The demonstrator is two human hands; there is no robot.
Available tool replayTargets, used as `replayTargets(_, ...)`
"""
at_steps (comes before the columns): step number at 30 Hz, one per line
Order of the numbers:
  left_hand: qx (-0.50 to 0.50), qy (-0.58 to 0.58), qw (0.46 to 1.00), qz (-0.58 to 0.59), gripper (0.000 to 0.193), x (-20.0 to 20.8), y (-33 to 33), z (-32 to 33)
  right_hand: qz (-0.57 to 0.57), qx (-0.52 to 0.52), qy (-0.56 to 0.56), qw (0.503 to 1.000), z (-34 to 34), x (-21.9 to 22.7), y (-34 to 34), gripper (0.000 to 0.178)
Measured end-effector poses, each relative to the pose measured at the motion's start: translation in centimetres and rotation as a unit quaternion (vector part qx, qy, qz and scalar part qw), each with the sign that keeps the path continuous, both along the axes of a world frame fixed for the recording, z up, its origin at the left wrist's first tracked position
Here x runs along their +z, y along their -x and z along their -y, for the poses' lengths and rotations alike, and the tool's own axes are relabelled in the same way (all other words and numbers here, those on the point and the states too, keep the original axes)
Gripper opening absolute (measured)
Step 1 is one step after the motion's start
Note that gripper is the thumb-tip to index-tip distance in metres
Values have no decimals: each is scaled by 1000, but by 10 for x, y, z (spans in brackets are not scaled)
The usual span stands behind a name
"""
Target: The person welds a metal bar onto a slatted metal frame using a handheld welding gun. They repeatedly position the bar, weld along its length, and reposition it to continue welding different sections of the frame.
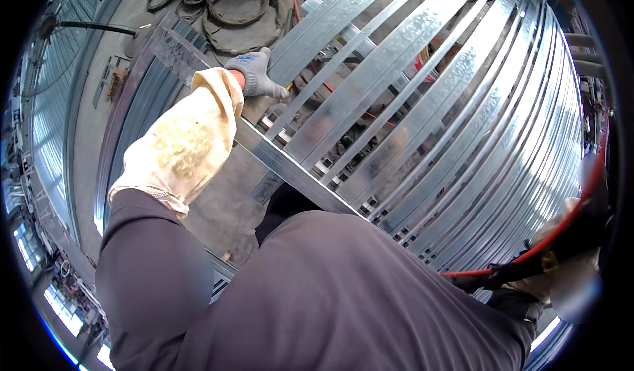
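My left hand (256, 72), in a grey knit glove, is at the near end of a wide galvanized metal strip (317, 28). The strip's end lies between the thumb and the fingers, which close around it. Just below the hand, a long metal rail (290, 166) runs diagonally, with the near ends of several strips along it. A stained cream sleeve (181, 133) covers my left forearm. My right arm reaches out at the far right in a cream sleeve (531, 285), beside a red hose (561, 232). Shadow and blur hide the right hand's fingers.
Parallel metal strips (456, 74) fill the right side, with gaps between them. Coiled dark cables (238, 14) lie on the concrete floor beyond my left hand. Long metal profiles (142, 100) are stacked at left. A ribbed metal panel (53, 113) stands farther left.
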State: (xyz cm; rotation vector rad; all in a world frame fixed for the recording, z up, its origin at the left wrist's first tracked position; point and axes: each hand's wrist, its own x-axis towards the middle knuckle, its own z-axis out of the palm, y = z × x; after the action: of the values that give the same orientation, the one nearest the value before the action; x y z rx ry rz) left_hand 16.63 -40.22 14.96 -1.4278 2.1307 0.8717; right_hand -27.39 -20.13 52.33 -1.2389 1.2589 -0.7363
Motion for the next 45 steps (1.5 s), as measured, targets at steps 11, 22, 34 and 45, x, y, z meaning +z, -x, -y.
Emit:
replayTargets(11, -53, -158, 974, -154, 69, -31, -31, 46, 165, -5, -243, 956, 50, -227, -121, 79)
replayTargets(22, -64, -169, 971, -155, 70, -39, -37, 54, 238, 32, -317, 918, 104, -313, -201, 55)
replayTargets(34, -60, -165, 972, -154, 70, -36, -38, 52, 224, 74, -313, 920, 112, -336, -221, 48)
replayTargets(45, -92, -136, 977, -137, 77, -35, -36, 55, 213, 90, -316, 920, 116, -338, -227, 47)
